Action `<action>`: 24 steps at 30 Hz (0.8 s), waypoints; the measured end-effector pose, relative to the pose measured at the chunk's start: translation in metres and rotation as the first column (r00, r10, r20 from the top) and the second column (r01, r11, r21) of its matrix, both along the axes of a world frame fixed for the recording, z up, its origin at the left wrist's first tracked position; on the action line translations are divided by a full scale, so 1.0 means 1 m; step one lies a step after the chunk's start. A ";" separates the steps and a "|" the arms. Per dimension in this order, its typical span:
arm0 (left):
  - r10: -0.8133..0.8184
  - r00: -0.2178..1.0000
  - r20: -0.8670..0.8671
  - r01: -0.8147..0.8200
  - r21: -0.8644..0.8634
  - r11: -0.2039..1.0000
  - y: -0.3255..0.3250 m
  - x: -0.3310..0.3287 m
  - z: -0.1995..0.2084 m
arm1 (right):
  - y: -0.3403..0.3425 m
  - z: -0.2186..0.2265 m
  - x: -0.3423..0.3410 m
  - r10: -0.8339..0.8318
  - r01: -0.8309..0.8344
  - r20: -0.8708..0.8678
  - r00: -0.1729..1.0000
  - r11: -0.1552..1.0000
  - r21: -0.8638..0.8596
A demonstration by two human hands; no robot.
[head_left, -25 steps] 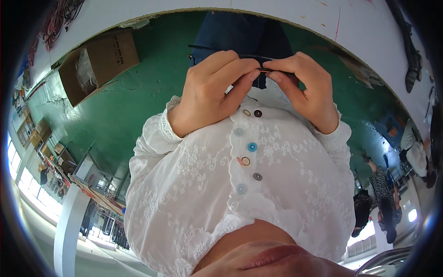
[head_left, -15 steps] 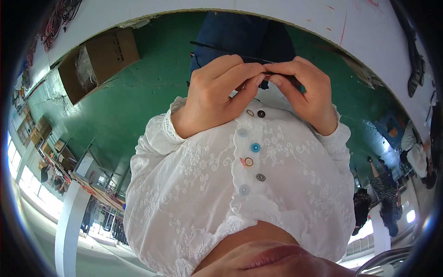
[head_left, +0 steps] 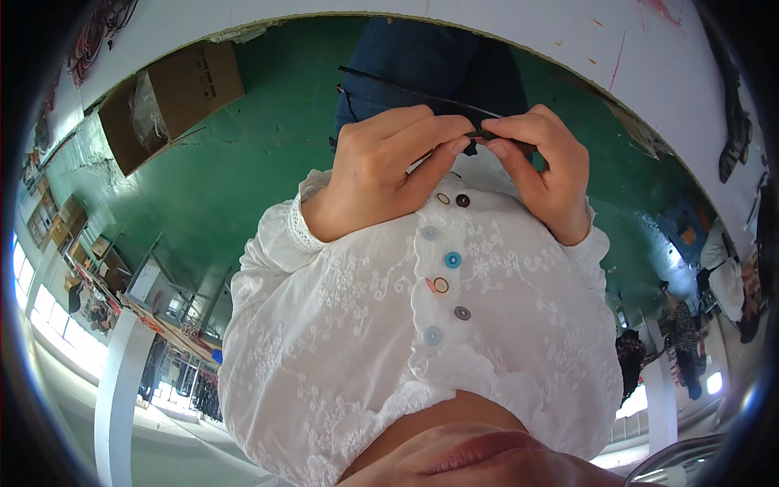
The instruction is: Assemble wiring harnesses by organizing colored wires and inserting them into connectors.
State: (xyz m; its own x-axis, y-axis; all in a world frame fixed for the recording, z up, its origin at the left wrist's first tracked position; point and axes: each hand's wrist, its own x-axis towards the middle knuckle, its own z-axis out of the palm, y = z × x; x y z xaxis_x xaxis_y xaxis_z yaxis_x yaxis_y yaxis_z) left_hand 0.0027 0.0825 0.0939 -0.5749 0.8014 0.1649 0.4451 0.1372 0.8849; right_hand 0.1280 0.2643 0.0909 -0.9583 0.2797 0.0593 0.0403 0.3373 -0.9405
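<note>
In front of my waist, my left hand (head_left: 389, 166) and my right hand (head_left: 544, 162) face each other, thumbs and forefingers closed on a small black piece (head_left: 480, 135). It looks like part of a cable, but the fingers cover most of it. From behind the right fingers a thin black cable-like strand (head_left: 406, 87) runs out to the left, above my left knuckles. A short dark end hangs just under the fingertips. The fingertips of both hands are a small gap apart, with the black piece showing between them.
A white tabletop (head_left: 519, 20) curves across the far side, bearing red and black wire bundles (head_left: 96, 45) at left and a dark long object (head_left: 734, 130) at right. Below it, an open cardboard box (head_left: 195, 89) stands on the green floor (head_left: 268, 105). Other people (head_left: 686, 341) are at the right.
My right hand has shifted slightly right, widening the gap between the fingertips, so more of the black piece shows. Both hands still pinch it.
</note>
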 end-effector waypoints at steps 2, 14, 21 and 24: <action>-0.016 1.000 -0.012 0.016 0.009 1.000 0.000 0.000 0.000 | 0.003 0.000 0.001 0.091 -0.092 0.014 0.996 0.995 0.050; 0.063 0.991 0.119 -0.070 0.061 0.996 -0.002 0.009 -0.005 | -0.011 -0.010 0.003 0.003 -0.006 -0.020 1.000 0.991 -0.132; 0.087 0.968 0.234 -0.099 0.038 0.994 -0.003 0.015 -0.006 | -0.014 -0.013 0.000 0.005 -0.003 -0.103 0.995 1.000 0.023; 0.119 0.940 0.320 -0.115 -0.030 0.993 -0.003 0.013 -0.002 | -0.016 -0.013 0.000 -0.036 0.040 -0.066 0.997 0.998 0.056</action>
State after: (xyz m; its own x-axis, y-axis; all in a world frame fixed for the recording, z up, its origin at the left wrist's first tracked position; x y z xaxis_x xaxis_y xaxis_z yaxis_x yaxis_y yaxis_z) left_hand 0.0161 0.0791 0.0918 -0.6858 0.7259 -0.0522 0.1179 0.1816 0.9763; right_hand 0.1276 0.2481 0.0782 -0.9406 0.3103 0.1380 -0.0064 0.3902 -0.9207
